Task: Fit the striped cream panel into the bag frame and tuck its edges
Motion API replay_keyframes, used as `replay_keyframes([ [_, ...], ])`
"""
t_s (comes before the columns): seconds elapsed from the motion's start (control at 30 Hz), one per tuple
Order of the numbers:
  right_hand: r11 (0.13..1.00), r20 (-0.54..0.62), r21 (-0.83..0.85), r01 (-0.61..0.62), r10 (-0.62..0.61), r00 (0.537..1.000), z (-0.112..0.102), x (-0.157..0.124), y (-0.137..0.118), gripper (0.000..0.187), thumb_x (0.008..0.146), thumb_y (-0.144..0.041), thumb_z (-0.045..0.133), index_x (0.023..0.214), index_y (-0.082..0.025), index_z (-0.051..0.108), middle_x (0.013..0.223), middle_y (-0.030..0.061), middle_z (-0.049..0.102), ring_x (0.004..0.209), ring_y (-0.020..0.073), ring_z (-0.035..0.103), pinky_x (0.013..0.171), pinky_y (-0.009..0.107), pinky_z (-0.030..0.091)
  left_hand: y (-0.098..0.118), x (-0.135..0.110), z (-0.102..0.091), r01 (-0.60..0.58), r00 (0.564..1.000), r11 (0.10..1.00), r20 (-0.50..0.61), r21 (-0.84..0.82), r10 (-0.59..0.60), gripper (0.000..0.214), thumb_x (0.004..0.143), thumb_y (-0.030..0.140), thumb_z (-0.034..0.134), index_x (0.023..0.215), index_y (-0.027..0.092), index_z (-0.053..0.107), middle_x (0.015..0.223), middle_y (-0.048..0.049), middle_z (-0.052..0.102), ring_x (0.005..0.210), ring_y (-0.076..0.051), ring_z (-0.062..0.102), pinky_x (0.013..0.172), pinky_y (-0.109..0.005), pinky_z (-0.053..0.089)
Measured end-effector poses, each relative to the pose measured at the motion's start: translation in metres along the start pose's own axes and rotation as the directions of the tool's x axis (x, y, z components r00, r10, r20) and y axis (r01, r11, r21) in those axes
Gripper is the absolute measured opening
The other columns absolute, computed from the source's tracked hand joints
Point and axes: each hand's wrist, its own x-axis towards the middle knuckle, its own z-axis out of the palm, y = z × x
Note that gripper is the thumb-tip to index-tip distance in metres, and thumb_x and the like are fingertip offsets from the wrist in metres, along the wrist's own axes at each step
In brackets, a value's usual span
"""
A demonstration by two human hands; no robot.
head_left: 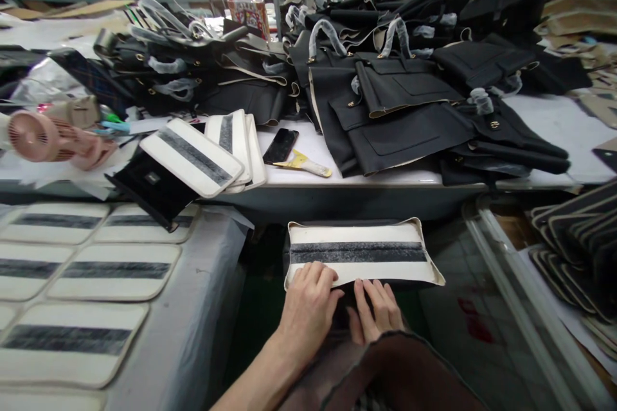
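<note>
Low in front of me is a black bag with its base facing up, its dark sides mostly hidden below. A white base panel [357, 231] with a dark stripe along its middle covers that base, with corners that stick out. My left hand [311, 298] grips the panel's near edge left of the middle, fingertips on the white surface and thumb stretched to the right. Beside it, my right hand [378, 311] holds the same near edge, fingers bent over the black side and thumb lower down. A dark sleeve hides part of the right wrist.
Striped white panels [116, 270] lie in rows at left; more are stacked on the bench by a phone [281, 146] and a yellow-and-white scraper [303, 164]. Black bags [409, 135] pile up behind. A pink fan [36, 135] stands left; dark panels [578, 237] are stacked right.
</note>
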Motion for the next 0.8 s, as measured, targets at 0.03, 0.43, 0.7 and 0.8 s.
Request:
replay_keyframes([
  [0.03,1.000,0.010,-0.006,0.006,-0.006,1.000,-0.001,0.000,0.000,0.055,0.092,-0.022,0.058,0.145,-0.014,0.044,0.119,0.0153,0.063,0.115,0.0301,0.058,0.107,0.049,0.045,-0.006,-0.004,-0.004,-0.009,1.000,1.000,0.002,0.020,0.009,0.006,0.088,0.016,0.063,0.089,0.020,0.057,0.094,-0.0031,0.060,0.090,-0.023,0.053,0.079,-0.038,0.044],
  [0.43,0.998,-0.009,0.052,0.019,-0.018,1.000,0.003,0.002,-0.008,0.051,0.093,-0.021,0.057,0.143,-0.020,0.048,0.114,0.0109,0.066,0.112,0.0271,0.059,0.108,0.049,0.043,-0.038,-0.011,-0.020,-0.165,0.981,0.985,-0.096,0.057,0.170,0.010,0.093,0.028,0.059,0.085,0.023,0.063,0.084,0.0028,0.064,0.098,-0.019,0.055,0.119,-0.054,0.017],
  [0.7,0.995,-0.016,0.076,0.057,-0.056,0.998,0.011,0.013,-0.021,0.033,0.095,-0.023,0.052,0.125,-0.014,0.063,0.110,0.0098,0.068,0.112,0.0241,0.057,0.111,0.044,0.039,-0.039,-0.010,-0.004,-0.052,0.967,0.990,-0.255,-0.134,0.016,0.005,0.087,0.019,0.065,0.085,0.020,0.060,0.096,-0.0025,0.056,0.100,-0.019,0.054,0.118,-0.053,0.026],
  [0.8,0.994,-0.026,0.087,0.069,-0.066,0.997,0.014,0.016,-0.025,0.030,0.096,-0.023,0.050,0.119,-0.013,0.065,0.109,0.0099,0.068,0.111,0.0229,0.057,0.112,0.042,0.039,-0.046,-0.012,-0.001,-0.033,0.960,0.982,-0.279,-0.185,-0.020,0.009,0.085,0.019,0.067,0.081,0.019,0.058,0.107,-0.0055,0.053,0.108,-0.020,0.052,0.117,-0.053,0.028],
])
